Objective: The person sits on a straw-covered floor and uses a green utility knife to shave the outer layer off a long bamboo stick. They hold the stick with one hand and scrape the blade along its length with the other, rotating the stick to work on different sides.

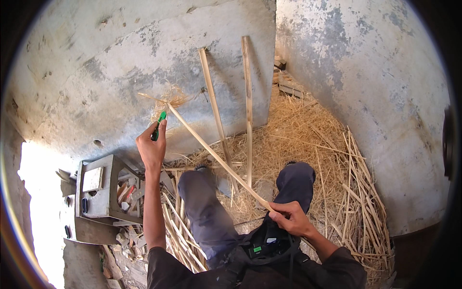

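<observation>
My left hand [154, 144] is raised in front of the wall, its fingers closed around a green utility knife [162, 117]. At the knife's tip a long pale bamboo strip [216, 155] passes by, and thin curled shavings [177, 98] cluster there. The strip slopes down to the right, over my knees, to my right hand [291, 217], which is closed on its near end. Whether the blade touches the strip is hard to make out. Two more bamboo strips, a left one [211, 91] and a right one [247, 106], lean upright against the wall.
Straw-like shavings [293, 130] cover the floor around my feet. A stack of cut strips [368, 212] lies along the right, with more strips [180, 231] beside my left leg. At the left stands a grey wooden cabinet [103, 200] with rubble [127, 243] near it. Worn plaster walls [365, 91] close in ahead and right.
</observation>
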Motion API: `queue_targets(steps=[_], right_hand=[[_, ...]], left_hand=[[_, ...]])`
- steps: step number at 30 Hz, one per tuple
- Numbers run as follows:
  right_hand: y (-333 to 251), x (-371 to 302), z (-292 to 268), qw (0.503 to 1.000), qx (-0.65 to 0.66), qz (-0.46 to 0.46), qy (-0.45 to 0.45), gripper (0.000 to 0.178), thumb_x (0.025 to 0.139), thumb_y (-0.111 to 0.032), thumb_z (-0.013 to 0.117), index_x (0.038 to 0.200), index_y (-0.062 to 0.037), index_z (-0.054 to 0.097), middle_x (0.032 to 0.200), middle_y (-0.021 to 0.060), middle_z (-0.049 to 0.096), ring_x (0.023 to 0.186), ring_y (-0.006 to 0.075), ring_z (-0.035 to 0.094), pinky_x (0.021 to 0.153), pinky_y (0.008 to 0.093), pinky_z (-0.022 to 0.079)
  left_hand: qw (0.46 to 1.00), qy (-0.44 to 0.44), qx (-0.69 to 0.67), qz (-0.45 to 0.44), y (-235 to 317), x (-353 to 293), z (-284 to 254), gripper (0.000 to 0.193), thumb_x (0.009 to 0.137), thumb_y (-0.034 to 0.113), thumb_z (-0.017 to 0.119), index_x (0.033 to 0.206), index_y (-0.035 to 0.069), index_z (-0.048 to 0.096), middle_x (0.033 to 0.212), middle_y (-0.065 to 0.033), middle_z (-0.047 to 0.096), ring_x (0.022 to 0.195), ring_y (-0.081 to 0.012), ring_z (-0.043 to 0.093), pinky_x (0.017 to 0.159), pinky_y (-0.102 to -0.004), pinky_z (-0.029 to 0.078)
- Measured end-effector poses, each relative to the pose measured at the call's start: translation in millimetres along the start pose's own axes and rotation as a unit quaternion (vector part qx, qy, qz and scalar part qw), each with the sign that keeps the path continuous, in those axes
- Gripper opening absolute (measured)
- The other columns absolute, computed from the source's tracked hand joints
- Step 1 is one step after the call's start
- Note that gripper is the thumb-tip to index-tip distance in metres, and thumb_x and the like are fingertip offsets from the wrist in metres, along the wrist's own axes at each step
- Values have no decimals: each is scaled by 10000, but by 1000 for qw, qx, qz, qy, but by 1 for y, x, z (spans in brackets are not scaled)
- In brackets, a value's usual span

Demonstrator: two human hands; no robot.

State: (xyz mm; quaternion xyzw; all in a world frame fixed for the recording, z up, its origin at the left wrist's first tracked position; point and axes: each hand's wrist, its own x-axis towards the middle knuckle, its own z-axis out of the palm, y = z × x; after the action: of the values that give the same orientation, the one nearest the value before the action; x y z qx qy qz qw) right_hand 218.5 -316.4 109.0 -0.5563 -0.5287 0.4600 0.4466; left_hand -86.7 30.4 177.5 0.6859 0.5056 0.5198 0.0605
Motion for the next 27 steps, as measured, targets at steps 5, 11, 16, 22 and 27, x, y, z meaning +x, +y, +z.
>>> queue_targets(steps=[5, 11, 16, 22, 27], right_hand=[[-5, 9, 1, 998, -17, -24, 55, 466, 1014, -163, 770, 1414, 65, 694, 812, 116, 731, 701, 91, 625, 656, 282, 510], [-11, 25, -2, 984, -55, -132, 109, 520, 966, -148, 818, 1420, 70, 689, 948, 186, 784, 814, 159, 717, 761, 296, 552], [-13, 31, -4, 976, -71, -160, 126, 543, 946, -143, 853, 1417, 74, 691, 1019, 191, 795, 859, 176, 740, 795, 301, 564], [-22, 32, -3, 987, -67, -104, 99, 563, 939, -132, 867, 1428, 75, 681, 1026, 152, 797, 827, 136, 714, 752, 279, 556], [-26, 35, 1, 980, -79, -141, 120, 549, 931, -158, 876, 1405, 61, 708, 1007, 166, 793, 832, 171, 720, 766, 315, 563]], left_hand=[[995, -69, -51, 53, 20, -41, 6, 318, 981, 229, 849, 1136, -48, 829, 708, -124, 714, 608, -114, 586, 578, -325, 456], [982, -121, -125, 70, 55, -97, 2, 274, 938, 165, 868, 1132, -24, 831, 882, -158, 808, 733, -179, 727, 696, -327, 554], [965, -169, -186, 76, 80, -129, -6, 299, 905, 119, 872, 1165, -20, 821, 920, -159, 803, 767, -204, 735, 717, -326, 556], [945, -231, -212, 96, 106, -146, -7, 298, 900, 125, 884, 1175, 25, 825, 850, -129, 766, 701, -220, 709, 651, -323, 540], [938, -263, -208, 89, 112, -156, -5, 299, 896, 144, 901, 1172, 52, 833, 837, -111, 762, 678, -202, 699, 624, -320, 529]])
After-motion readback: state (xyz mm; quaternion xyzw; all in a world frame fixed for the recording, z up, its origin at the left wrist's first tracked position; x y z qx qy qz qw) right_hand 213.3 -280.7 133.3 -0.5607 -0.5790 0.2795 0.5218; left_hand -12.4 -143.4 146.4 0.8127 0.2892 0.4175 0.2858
